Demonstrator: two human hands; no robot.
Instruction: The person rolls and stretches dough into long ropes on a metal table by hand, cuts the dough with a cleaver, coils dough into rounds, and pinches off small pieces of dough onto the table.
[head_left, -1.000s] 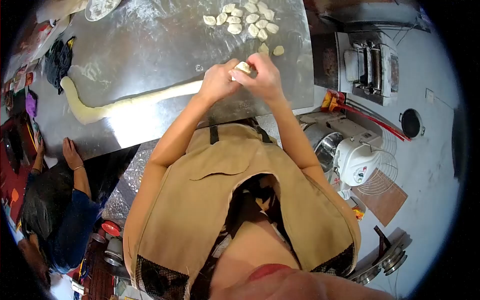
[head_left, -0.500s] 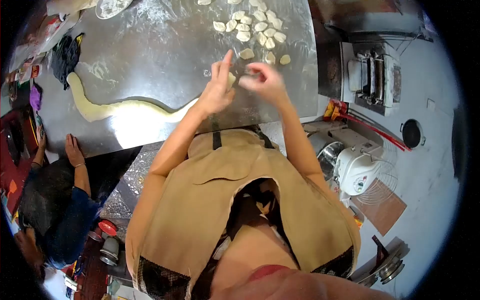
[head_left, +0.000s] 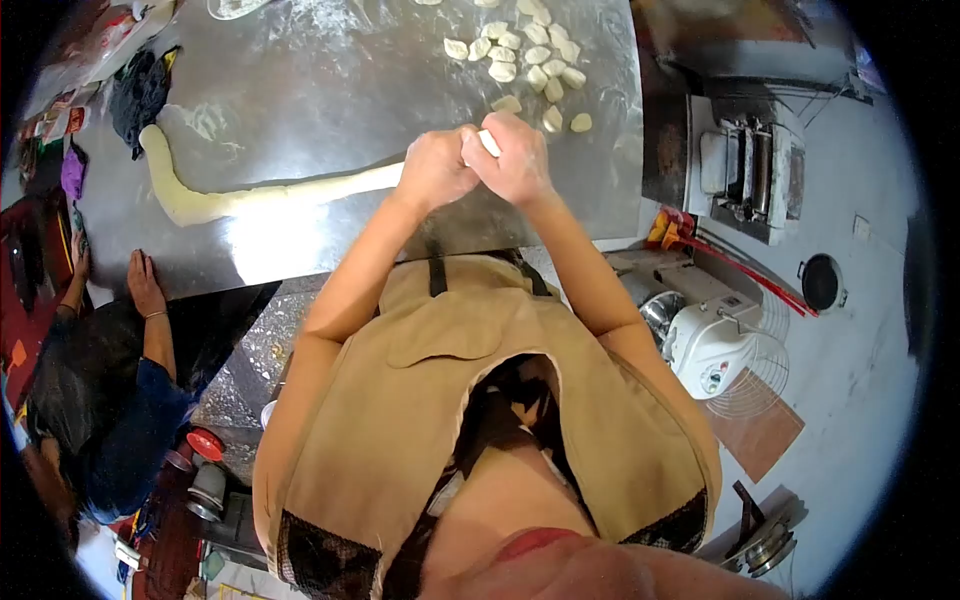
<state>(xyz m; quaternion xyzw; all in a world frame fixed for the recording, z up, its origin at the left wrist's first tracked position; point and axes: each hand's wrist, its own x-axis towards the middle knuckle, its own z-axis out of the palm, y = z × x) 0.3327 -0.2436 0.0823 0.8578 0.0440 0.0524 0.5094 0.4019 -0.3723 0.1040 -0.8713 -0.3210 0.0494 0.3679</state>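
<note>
A long dough rope [head_left: 290, 195] runs along the metal table [head_left: 330, 110] from the left, bending near its far left end. Its right end is in my left hand [head_left: 436, 170], whose fingers are wrapped round it. My right hand [head_left: 510, 158] touches the left one and is closed on the dough's tip, which shows pale between thumb and fingers. Just beyond my hands lie several small dough pieces [head_left: 502, 72], some in a cluster and a few nearer to me.
A dark cloth [head_left: 140, 100] lies at the table's left. At the lower left stands another person [head_left: 110, 400], one hand on the table edge. A white mixer [head_left: 712, 350] and a roller machine [head_left: 750, 175] are at the right.
My hands, apart half a second ago with the left fingers extended, are together again on the dough's end. The rope's right part has been lifted and straightened. Another piece lies near the cluster since the first frame.
</note>
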